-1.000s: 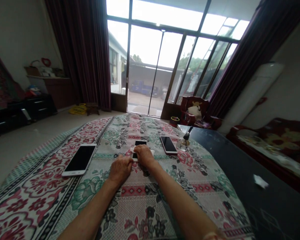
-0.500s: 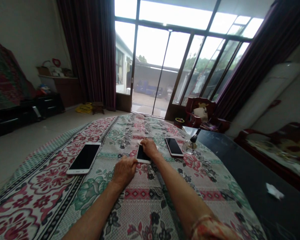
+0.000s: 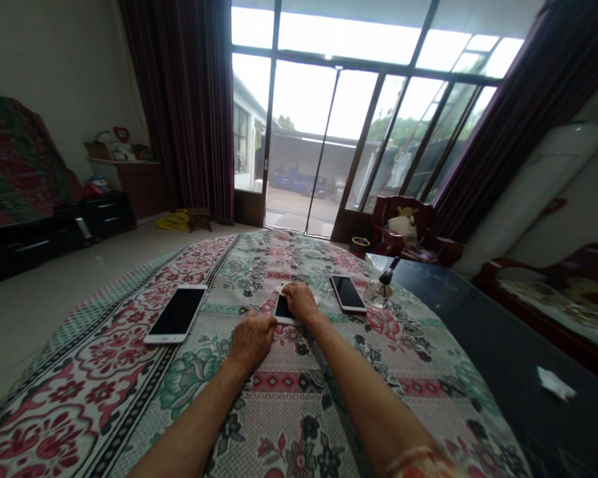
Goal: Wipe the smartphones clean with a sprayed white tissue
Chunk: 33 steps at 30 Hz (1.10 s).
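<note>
A white smartphone [image 3: 282, 309] with a dark screen lies flat on the flowered tablecloth [image 3: 289, 392]. My left hand [image 3: 253, 338] is closed at its lower left corner, thumb and fingers pinching the edge. Over the upper part of the screen, my right hand [image 3: 301, 302] presses a white tissue or cloth [image 3: 280, 289], mostly hidden under the bent fingers. A larger white phone [image 3: 177, 315] rests to the left, screen up. Another phone [image 3: 347, 293] with a pale rim lies to the right, apart from both hands.
Right of the phones stands a small glass jar [image 3: 377, 293] with a black-handled brush [image 3: 389, 271] in it. A dark table [image 3: 498, 332] adjoins on the right, with a crumpled white tissue [image 3: 555, 384] on it. Wooden chairs [image 3: 403, 226] and glass doors lie beyond.
My right hand has shifted slightly down across the phone with the tissue. My left hand still holds the corner. The whole view has moved a little.
</note>
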Each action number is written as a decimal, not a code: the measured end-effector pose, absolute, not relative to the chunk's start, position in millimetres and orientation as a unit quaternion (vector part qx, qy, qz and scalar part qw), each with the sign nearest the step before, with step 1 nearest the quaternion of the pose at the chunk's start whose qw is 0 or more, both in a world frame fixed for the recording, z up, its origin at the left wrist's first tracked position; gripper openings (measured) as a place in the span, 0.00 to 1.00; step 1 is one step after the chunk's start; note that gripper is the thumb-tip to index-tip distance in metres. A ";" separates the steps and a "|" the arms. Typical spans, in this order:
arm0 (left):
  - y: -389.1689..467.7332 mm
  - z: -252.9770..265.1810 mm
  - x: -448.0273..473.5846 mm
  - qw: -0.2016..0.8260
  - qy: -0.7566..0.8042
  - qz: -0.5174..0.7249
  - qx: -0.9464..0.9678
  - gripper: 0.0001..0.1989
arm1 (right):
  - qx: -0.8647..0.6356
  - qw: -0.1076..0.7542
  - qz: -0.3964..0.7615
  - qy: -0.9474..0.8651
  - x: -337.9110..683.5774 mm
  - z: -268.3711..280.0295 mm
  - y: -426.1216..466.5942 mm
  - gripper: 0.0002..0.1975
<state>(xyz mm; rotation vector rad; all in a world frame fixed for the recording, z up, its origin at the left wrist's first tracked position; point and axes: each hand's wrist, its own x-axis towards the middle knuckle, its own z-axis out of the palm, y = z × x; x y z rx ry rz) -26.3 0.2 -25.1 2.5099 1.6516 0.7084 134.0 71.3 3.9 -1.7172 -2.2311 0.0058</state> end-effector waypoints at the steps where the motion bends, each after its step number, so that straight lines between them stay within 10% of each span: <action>1: -0.2 -25.0 -26.3 0.027 0.536 0.227 0.813 0.09 | -0.602 0.162 0.003 -0.782 133.9 4.0 70.3 0.15; 33: 1.8 -13.5 -22.0 -0.014 0.491 0.189 0.850 0.13 | -0.521 0.181 0.008 -0.834 127.3 -4.3 9.2 0.10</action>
